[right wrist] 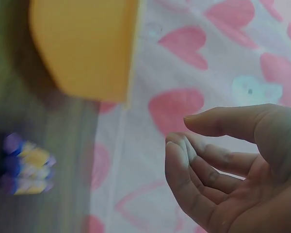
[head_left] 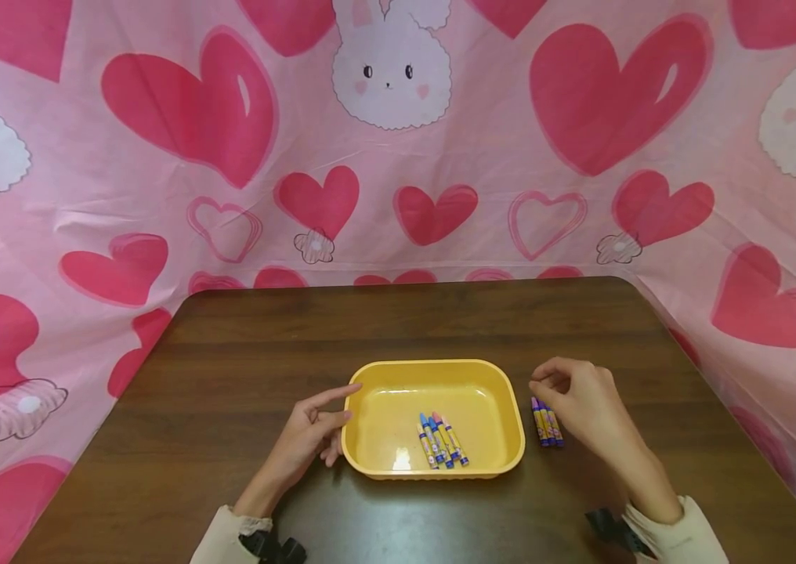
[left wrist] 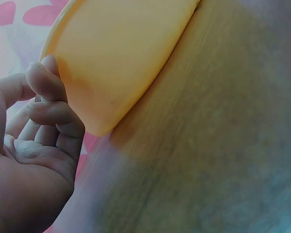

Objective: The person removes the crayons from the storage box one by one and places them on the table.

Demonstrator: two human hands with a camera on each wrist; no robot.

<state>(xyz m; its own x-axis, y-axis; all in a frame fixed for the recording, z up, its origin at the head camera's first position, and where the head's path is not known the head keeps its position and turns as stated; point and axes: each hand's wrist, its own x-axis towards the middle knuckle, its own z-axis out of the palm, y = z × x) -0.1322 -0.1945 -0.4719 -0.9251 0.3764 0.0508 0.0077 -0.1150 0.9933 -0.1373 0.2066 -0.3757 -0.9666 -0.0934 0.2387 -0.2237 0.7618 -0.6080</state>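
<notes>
A yellow rectangular tray (head_left: 433, 475) rests on the table. My left hand (head_left: 302, 435) holds its left rim between thumb and index finger. The left wrist view shows this hand (left wrist: 43, 141) at the tray's edge (left wrist: 121, 53). Inside the tray lie several crayons (head_left: 442, 440) with yellow wrappers and blue, pink or pale tips. My right hand (head_left: 584, 403) hovers just above a small group of crayons (head_left: 546, 423) right of the tray. In the right wrist view, nothing sits between the bent fingers and thumb of that hand (right wrist: 223, 165); the crayons (right wrist: 28, 165) are blurred.
The dark wooden table (head_left: 264, 329) has rounded far corners. A pink cloth (head_left: 384, 172) printed with hearts and rabbits hangs behind it and along both sides. Dark straps (head_left: 271, 546) circle both wrists.
</notes>
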